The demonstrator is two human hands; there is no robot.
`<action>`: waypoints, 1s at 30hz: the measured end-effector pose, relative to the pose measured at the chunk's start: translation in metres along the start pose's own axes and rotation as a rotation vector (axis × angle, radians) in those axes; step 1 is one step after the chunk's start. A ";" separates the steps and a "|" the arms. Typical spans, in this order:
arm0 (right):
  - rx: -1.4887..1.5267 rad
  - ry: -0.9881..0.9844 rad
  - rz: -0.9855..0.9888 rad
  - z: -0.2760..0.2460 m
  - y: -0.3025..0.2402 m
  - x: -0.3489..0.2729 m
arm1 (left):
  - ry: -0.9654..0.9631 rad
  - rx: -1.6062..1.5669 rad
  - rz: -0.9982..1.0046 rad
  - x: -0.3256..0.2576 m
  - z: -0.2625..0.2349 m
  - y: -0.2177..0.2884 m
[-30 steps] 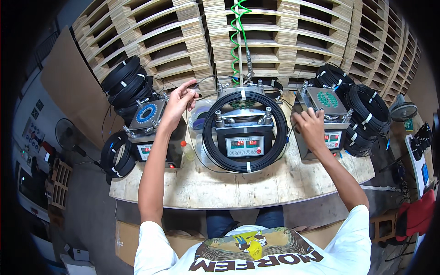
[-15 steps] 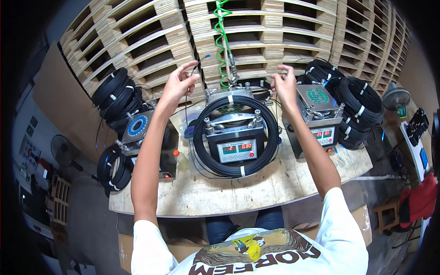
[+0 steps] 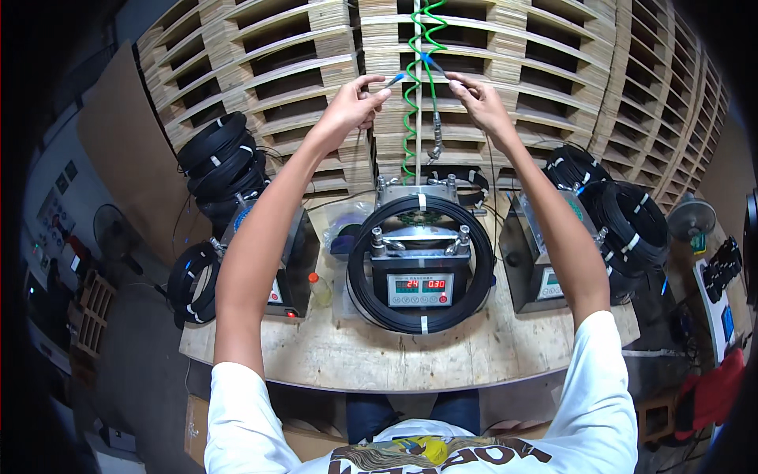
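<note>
Both arms reach up and forward above the bench. My left hand (image 3: 352,109) is closed, thumb against forefinger, on a thin black cable end with a blue tip (image 3: 399,78). Facing it across a small gap, my right hand (image 3: 483,107) pinches another black cable end, whose blue-capped tip (image 3: 427,58) points up and left. Below the hands, a coil of black cable (image 3: 356,288), bound with white ties, stands upright around the front of the middle machine (image 3: 401,299). That machine has a red digital display and metal clamp posts. A thin cable hangs from my right hand toward the coil.
Similar machines stand left (image 3: 295,286) and right (image 3: 521,276), with stacks of black cable coils (image 3: 217,162) beside them. An orange-capped bottle (image 3: 319,291) sits on the wooden bench (image 3: 379,359). A green spiral air hose (image 3: 410,118) hangs before stacked pallets (image 3: 284,39).
Both hands have risen and moved farther forward. My right hand's blue-tipped cable end now shows plainly, and the left hand's tip has turned toward it. The whole view has shifted somewhat.
</note>
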State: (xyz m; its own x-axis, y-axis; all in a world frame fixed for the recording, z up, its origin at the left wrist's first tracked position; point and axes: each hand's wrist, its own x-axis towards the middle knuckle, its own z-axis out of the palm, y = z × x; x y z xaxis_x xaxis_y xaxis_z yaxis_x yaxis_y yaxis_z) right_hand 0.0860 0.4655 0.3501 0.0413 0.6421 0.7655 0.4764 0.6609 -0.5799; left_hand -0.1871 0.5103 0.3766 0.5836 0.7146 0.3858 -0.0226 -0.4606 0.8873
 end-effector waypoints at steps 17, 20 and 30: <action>-0.121 -0.331 0.129 0.010 0.001 0.005 | -0.270 0.237 0.030 0.018 -0.013 -0.038; -0.198 -0.421 0.248 0.025 0.021 -0.033 | -0.217 0.202 -0.061 -0.011 0.009 -0.083; -0.017 -0.586 0.382 0.037 0.072 -0.093 | -0.214 0.343 -0.036 -0.028 0.016 -0.168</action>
State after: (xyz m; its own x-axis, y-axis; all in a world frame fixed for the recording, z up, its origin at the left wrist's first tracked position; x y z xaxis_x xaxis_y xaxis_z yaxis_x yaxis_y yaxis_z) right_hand 0.0838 0.4680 0.2265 -0.2694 0.9352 0.2297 0.5368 0.3439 -0.7705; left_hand -0.1871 0.5590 0.2128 0.7357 0.6243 0.2628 0.2517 -0.6122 0.7496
